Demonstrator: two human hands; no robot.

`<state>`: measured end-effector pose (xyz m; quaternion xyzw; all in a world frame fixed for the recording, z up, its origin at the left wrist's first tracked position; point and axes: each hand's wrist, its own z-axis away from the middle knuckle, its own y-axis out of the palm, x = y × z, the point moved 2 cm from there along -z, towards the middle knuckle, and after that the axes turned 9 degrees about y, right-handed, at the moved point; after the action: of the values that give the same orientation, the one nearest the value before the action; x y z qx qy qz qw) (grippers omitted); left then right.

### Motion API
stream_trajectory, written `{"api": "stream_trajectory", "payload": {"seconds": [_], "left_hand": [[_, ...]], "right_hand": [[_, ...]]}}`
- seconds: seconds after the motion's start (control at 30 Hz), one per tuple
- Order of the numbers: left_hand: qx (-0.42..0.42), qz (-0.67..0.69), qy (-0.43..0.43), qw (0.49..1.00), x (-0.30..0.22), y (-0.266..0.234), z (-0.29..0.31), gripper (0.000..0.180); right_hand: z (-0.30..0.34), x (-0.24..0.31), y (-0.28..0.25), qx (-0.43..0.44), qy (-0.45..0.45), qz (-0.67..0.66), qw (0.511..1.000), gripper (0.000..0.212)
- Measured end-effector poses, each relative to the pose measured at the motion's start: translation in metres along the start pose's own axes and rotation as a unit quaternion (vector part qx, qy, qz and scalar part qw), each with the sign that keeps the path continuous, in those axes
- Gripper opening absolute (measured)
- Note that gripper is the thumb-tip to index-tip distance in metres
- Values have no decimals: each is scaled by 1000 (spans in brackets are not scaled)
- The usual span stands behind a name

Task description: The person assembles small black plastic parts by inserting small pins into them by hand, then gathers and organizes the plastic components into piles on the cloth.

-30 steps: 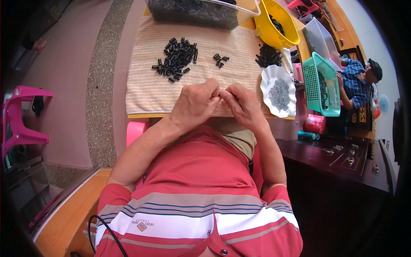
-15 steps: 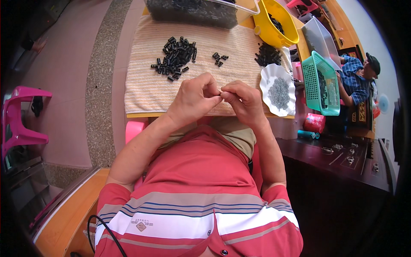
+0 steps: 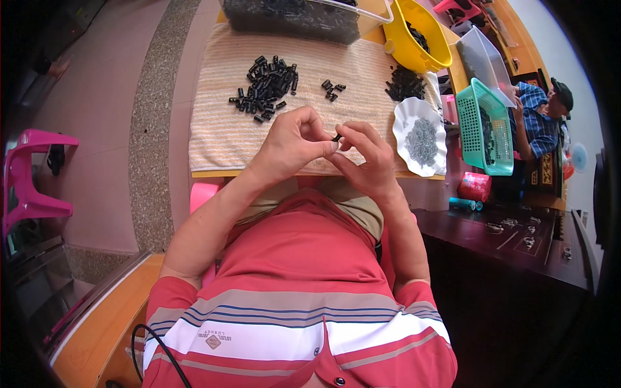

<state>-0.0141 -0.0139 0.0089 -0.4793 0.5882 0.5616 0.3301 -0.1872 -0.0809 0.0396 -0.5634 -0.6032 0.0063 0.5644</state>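
Observation:
In front of me, over the towel's near edge, my left hand (image 3: pixel 292 143) pinches a small black cylindrical piece (image 3: pixel 337 137) between thumb and fingertips. My right hand (image 3: pixel 367 158) is close against it, its index fingertip at the piece and its thumb spread away below. Part of the piece is covered by fingers. Beyond my left hand lies a heap of short black cylinders (image 3: pixel 268 87). A few similar pieces (image 3: pixel 333 89) form a small group to its right. A white wavy-edged dish (image 3: pixel 402 145) beside my right hand holds many tiny clear-grey pieces (image 3: pixel 423 141).
A striped towel (image 3: pixel 217 139) covers the table. At its far side are a clear bin (image 3: pixel 372 19), a yellow basket (image 3: pixel 393 40) and loose black pieces (image 3: pixel 406 83). Right of the table are a green basket (image 3: pixel 469 139) and a seated person (image 3: pixel 540 119). A pink stool (image 3: pixel 29 174) stands left.
My right thumb has come away from the pinch and spread downward, showing the black piece at my fingertips. My left hand has barely moved and stays closed.

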Motion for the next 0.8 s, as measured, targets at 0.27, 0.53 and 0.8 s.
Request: {"api": "stream_trajectory", "payload": {"seconds": [0.27,0.53,0.8], "left_hand": [[11,12,-27,999,3,-6,-1,24],[9,28,-40,999,0,-4,-1,26],[8,-32,-54,998,3,-5,-1,23]], "right_hand": [[-1,-3,12,-58,-64,111,990,42],[-2,4,11,-60,-75,109,989,32],[-6,-2,6,-13,-40,59,997,31]]}}
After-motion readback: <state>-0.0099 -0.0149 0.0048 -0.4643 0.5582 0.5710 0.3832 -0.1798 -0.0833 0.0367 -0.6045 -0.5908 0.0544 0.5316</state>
